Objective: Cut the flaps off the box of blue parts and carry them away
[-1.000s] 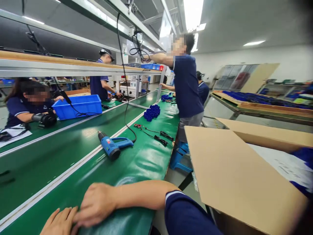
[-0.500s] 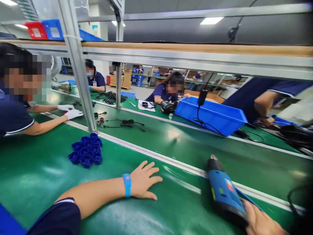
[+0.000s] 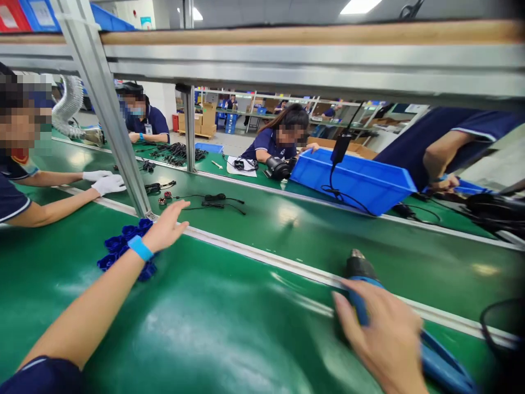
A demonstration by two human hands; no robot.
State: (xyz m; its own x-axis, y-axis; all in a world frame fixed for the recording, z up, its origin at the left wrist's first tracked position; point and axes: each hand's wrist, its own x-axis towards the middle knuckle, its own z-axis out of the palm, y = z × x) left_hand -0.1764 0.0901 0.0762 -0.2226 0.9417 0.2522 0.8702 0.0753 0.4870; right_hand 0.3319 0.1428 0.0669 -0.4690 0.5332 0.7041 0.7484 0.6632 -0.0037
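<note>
My left hand reaches over the white rail with fingers stretched out and nothing in them. Its fingertips are above the work surface, close to a thin black cable with small red-and-silver ends. Under my left wrist lies a cluster of dark blue flower-shaped pieces, partly covered by the arm. On the right, my right hand is wrapped over the body of a blue heat gun, thumb on its left side. The gun lies across the rail, its metal nozzle pointing away; its middle is hidden by the hand.
An aluminium post rises left of my left hand, and a shelf beam crosses above. A blue bin stands on the far bench. A co-worker's white-gloved hands are at the left; other people work opposite. Black cables lie beyond the rail.
My left hand has moved left and forward from the green surface to above the rail near the cable. My right hand has shifted from the heat gun's rear onto its body. The view has tilted down.
</note>
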